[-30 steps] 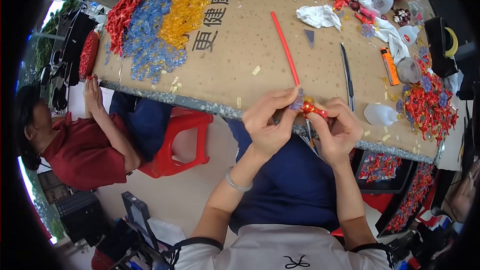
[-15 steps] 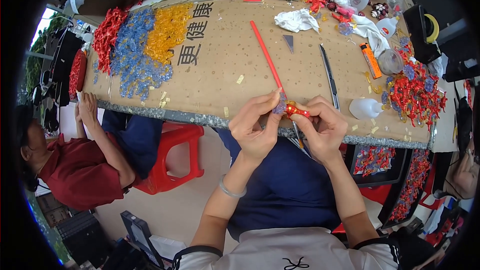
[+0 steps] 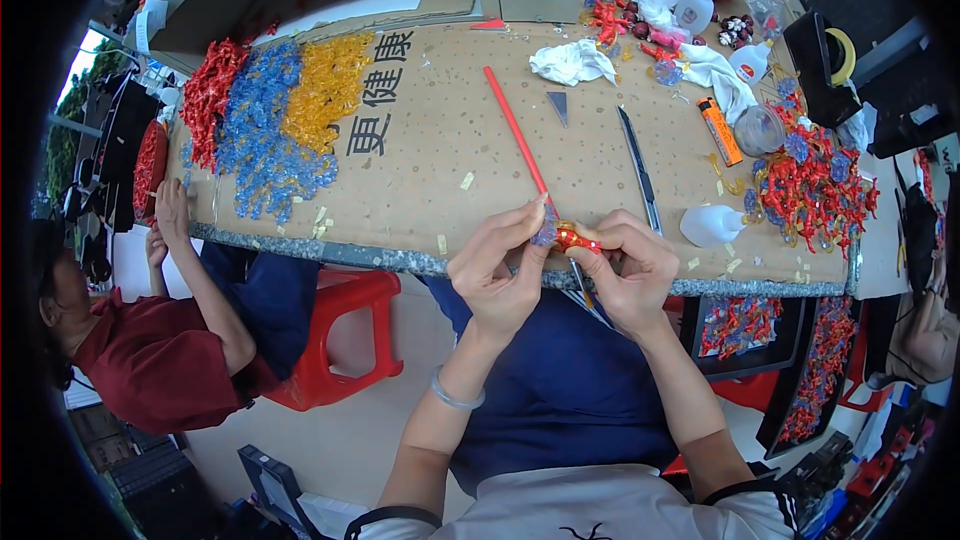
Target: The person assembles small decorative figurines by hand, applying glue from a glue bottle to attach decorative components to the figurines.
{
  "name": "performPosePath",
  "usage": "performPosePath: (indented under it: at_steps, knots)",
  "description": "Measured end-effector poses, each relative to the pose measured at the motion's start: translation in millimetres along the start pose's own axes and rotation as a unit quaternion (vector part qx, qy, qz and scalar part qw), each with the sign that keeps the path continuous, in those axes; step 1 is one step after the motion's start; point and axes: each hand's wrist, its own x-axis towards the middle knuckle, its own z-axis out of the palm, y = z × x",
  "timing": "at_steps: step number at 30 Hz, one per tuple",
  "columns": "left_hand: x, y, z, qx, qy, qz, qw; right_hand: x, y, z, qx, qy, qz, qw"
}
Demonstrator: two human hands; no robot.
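Over the near table edge, both my hands meet around one small piece. My left hand (image 3: 497, 268) is closed, thumb and fingers pinching its translucent bluish-purple part (image 3: 546, 233). My right hand (image 3: 632, 268) is closed on the shiny red and yellow plastic figure (image 3: 573, 237) joined or pressed to that part; fingertips hide the contact. A red stick (image 3: 515, 125) lies just beyond my left fingertips. A thin pen-like tool (image 3: 579, 282) shows below the figure, partly hidden. Beyond my right hand are a utility knife (image 3: 640, 168) and a white squeeze bottle (image 3: 712, 226).
Red (image 3: 212, 105), blue (image 3: 265, 110) and yellow pieces (image 3: 330, 90) lie heaped at left. Assembled red figures (image 3: 815, 190) pile up at right, near an orange glue tube (image 3: 719, 130) and a jar (image 3: 760, 130). A co-worker (image 3: 170, 360) sits at left by a red stool (image 3: 345, 340).
The whole view has shifted slightly, with the table lower and further left in the picture. Both hands keep their pinch on the figure, which appears slightly turned.
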Motion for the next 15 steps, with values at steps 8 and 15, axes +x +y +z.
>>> performPosePath:
  at_steps: [8, 15]
  knots:
    - [2.2, 1.6, 1.3, 0.02, -0.001, 0.004, 1.0, 2.4, 1.7, -1.6, 0.0, -0.005, -0.002, 1.0]
    - [2.2, 0.6, 1.9, 0.016, 0.0, 0.01, 1.0, 2.3, 2.4, -0.4, 0.011, 0.005, 0.009, 1.0]
